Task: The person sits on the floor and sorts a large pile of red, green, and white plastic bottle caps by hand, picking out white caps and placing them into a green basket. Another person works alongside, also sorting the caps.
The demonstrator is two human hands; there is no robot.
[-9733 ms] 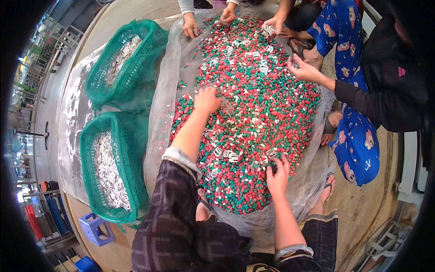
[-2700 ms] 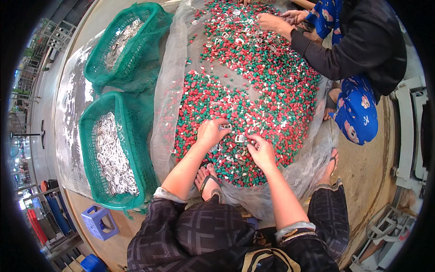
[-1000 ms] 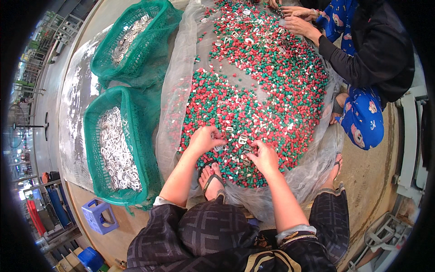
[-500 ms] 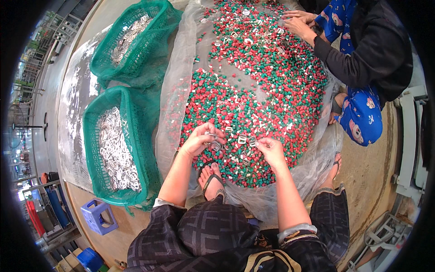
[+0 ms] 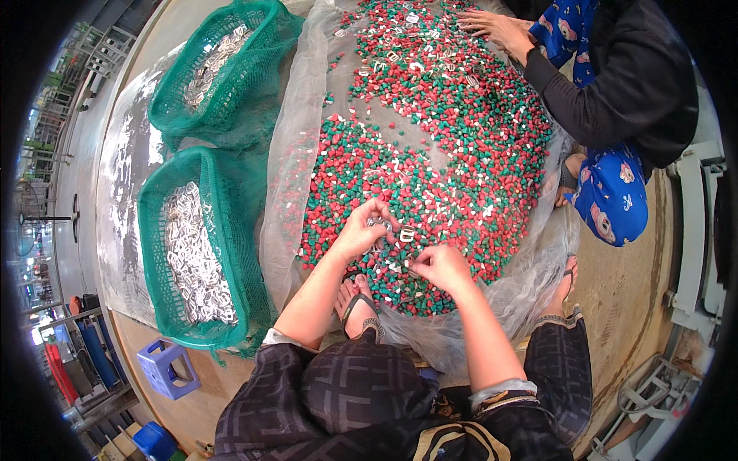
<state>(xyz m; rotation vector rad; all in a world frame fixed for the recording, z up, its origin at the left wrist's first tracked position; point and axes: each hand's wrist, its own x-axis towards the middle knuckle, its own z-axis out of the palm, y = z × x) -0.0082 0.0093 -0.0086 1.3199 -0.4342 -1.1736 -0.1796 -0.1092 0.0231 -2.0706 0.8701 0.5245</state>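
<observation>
Several silvery metal strap buckles are gathered in my left hand (image 5: 367, 230), its fingers curled round them above the pile. Just beyond its fingertips is another buckle (image 5: 407, 233). My right hand (image 5: 444, 269) is lower and to the right, thumb and fingertips pinched together at the surface of the pile; what they hold is too small to make out. Beneath both hands spreads a wide layer of small red, green and white stones (image 5: 461, 184), with more buckles scattered among them toward the far end.
Pale mesh sheeting (image 5: 288, 177) lies under the stones. To the left stand a green basket of buckles (image 5: 146, 253) and a farther green basket (image 5: 165, 100), both draped in netting. A purple stool (image 5: 165, 369) is lower left. A co-worker's hands (image 5: 500, 31) touch the pile's far right.
My right hand has moved down and left, and the buckle at its fingertips no longer shows there. My left hand has shifted slightly right and up. The co-worker's hands have moved left.
</observation>
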